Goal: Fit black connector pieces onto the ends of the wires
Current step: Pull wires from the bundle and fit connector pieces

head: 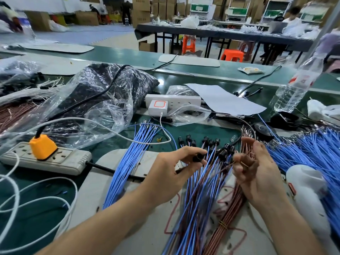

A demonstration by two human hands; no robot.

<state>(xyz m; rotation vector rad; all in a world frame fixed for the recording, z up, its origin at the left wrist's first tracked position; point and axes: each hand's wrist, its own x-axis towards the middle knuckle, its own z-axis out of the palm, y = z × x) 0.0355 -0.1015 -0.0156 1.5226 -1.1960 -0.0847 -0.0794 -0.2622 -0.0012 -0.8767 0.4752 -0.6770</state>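
An orange plug [43, 147] sits in a power strip [71, 161] on the green surface [42, 188]. Loose blue wires [128, 159] lie next to it. The left hand [173, 168] pinches one black connector piece [197, 157] with curled fingers. The right hand [257, 173] pinches a thin brown wire [227, 166] above the mixed wires [202, 190].

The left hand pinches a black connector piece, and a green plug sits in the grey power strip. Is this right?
Not quite: the head view shows an orange plug, not green, in the grey power strip. The left hand does pinch a black connector piece.
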